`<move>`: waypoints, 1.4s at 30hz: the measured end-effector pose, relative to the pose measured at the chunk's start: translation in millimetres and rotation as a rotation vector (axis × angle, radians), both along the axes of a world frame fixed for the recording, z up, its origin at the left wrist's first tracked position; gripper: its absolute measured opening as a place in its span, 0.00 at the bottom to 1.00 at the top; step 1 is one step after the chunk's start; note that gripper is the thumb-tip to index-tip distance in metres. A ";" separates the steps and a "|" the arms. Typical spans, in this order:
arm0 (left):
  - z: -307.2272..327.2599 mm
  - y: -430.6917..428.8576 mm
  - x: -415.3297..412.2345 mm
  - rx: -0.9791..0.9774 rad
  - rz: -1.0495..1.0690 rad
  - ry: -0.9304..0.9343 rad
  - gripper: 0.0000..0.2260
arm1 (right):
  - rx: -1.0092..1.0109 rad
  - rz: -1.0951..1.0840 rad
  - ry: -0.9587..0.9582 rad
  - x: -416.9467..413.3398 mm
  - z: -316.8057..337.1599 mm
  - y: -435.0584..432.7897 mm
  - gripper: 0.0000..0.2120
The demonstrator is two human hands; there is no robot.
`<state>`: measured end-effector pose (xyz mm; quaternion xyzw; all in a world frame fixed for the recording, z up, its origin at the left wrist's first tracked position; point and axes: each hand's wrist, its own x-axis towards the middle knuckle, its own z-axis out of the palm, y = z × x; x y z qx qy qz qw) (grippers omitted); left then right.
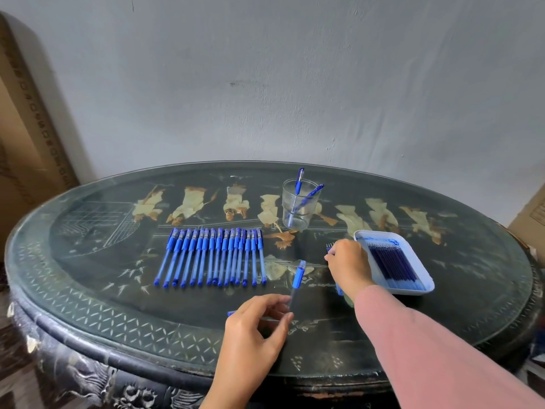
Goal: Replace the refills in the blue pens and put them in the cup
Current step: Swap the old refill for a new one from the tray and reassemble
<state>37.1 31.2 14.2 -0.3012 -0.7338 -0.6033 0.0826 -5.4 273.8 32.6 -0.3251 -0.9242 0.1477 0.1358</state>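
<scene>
My left hand (pixel 259 323) pinches a clear pen barrel with a blue cap (pixel 297 281), pointing up and away from me. My right hand (pixel 348 265) reaches beside the white tray and its fingers curl round several thin refills (pixel 329 248) whose tips stick out to the left. The white tray (pixel 424 286) holds several dark blue refills (pixel 392 265). A row of several blue pens (pixel 212 256) lies side by side at the table's middle. Behind it stands a clear cup (pixel 299 206) with two blue pens leaning in it.
The oval dark table (pixel 118 302) has a glass top and carved sides. A cardboard box (pixel 26 119) leans against the wall at the left, and another box (pixel 530 214) stands at the right. A small blue piece (pixel 231 313) lies by my left hand.
</scene>
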 end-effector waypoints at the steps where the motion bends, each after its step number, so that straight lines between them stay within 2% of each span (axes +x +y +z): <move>1: 0.2 0.1 0.0 0.002 0.000 -0.002 0.15 | -0.008 0.004 0.007 0.4 0.6 -0.7 0.08; 9: 1.1 0.9 0.0 0.032 0.035 -0.029 0.15 | -0.003 -0.003 0.155 26.0 23.8 6.2 0.08; 13: 2.9 2.7 0.5 0.069 0.040 -0.104 0.15 | 0.063 -0.169 0.079 53.4 21.8 37.6 0.13; 15: 5.5 2.8 1.1 0.064 0.040 -0.128 0.14 | 0.064 -0.236 0.030 65.2 19.5 48.4 0.11; 21: 13.0 2.6 2.8 0.038 0.039 -0.173 0.13 | 0.008 -0.218 -0.074 80.3 15.3 52.9 0.05; 26: 14.7 2.1 2.9 0.047 0.047 -0.210 0.12 | 0.047 -0.207 -0.130 78.6 18.9 49.8 0.07; 30: 15.7 1.1 3.2 0.043 0.041 -0.227 0.12 | 0.034 -0.239 -0.107 76.8 22.3 51.3 0.11; 34: 14.8 0.4 2.4 0.031 0.034 -0.219 0.12 | 0.035 -0.255 -0.156 77.4 22.3 51.8 0.10; 42: 16.0 0.1 3.0 0.019 0.023 -0.219 0.11 | -0.067 -0.337 -0.069 73.3 27.7 51.0 0.11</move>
